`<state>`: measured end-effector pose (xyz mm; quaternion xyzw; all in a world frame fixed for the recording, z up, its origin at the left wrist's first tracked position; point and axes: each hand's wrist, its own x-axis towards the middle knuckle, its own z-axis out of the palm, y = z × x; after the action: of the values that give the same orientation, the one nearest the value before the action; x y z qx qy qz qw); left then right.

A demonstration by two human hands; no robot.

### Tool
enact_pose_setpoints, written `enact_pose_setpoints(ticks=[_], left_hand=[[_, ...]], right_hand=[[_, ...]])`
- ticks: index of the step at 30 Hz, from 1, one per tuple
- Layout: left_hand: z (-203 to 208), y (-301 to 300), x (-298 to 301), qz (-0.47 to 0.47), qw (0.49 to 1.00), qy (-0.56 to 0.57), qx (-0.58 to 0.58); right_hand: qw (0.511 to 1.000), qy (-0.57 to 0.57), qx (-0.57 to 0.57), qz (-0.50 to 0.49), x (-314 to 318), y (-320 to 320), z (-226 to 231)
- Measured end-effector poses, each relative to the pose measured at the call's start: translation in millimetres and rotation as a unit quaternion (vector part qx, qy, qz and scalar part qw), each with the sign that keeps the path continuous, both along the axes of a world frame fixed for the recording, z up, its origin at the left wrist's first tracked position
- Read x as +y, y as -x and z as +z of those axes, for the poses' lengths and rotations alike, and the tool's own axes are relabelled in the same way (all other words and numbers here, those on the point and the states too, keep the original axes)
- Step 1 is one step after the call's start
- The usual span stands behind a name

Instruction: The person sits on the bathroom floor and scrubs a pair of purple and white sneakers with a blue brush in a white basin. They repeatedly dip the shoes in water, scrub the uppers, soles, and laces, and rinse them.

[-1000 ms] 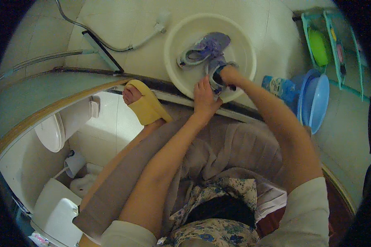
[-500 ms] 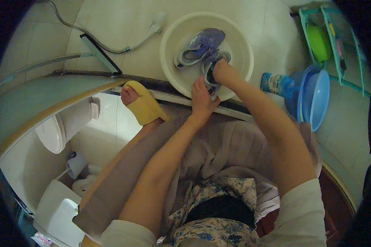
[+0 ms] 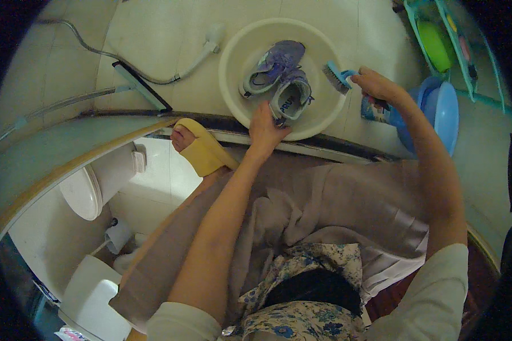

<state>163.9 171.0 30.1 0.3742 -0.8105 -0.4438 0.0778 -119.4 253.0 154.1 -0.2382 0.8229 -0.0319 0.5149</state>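
A cream basin [image 3: 231, 85] on the floor holds a pair of purple-grey sneakers. The nearer sneaker [image 3: 305, 91] has its opening facing up and its printed insole showing. My left hand [image 3: 267, 132] grips this sneaker at its heel, by the basin's near rim; the fingers partly hide the heel. Beyond and to the left lies the other sneaker [image 3: 276, 59], which neither hand touches. My right hand [image 3: 378, 86] is closed on a blue scrub brush [image 3: 338, 77]. The brush head is over the basin's right rim, bristles toward the sneakers, apart from them.
Right of the basin are a blue bag [image 3: 375, 111] and blue basins [image 3: 445, 116]. A turquoise rack [image 3: 463, 51] stands farther right. On the left lie a squeegee [image 3: 142, 88] and a shower head [image 3: 212, 42] with its hose. A raised sill [image 3: 335, 146] runs past the basin's near side.
My right hand has come up out of the nearer sneaker and moved right, bringing the scrub brush into sight. My left hand remains at the sneaker's heel, shifted slightly left.
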Motion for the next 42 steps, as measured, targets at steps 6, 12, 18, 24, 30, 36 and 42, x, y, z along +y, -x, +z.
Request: enact_pose_setpoints(ticks=[6,12,18,24,30,36,42], left_hand=[[20,-8,-8,-0.016,0.996,0.062,-0.059],[19,-30,-14,-0.007,0.989,0.138,-0.046],[16,-27,-11,-0.037,0.986,0.156,-0.041],[10,-20,6,-0.024,0.985,0.166,-0.050],[1,-19,13,0.008,0.988,0.151,-0.010],[2,-14,22,0.035,0.990,0.134,-0.038],[3,-15,21,0.059,0.983,0.175,-0.027]], right_hand=[[0.967,0.079,0.156,0.185,-7,-38,-114],[0.964,0.119,0.211,0.115,-16,-77,-128],[0.990,0.077,0.097,0.068,-10,-26,-73],[0.971,0.143,-0.122,-0.147,-8,-48,6],[0.958,0.040,-0.241,-0.148,-5,-103,23],[0.938,0.028,-0.265,-0.223,-22,-125,-23],[0.870,-0.060,-0.408,-0.272,-13,-80,-17]])
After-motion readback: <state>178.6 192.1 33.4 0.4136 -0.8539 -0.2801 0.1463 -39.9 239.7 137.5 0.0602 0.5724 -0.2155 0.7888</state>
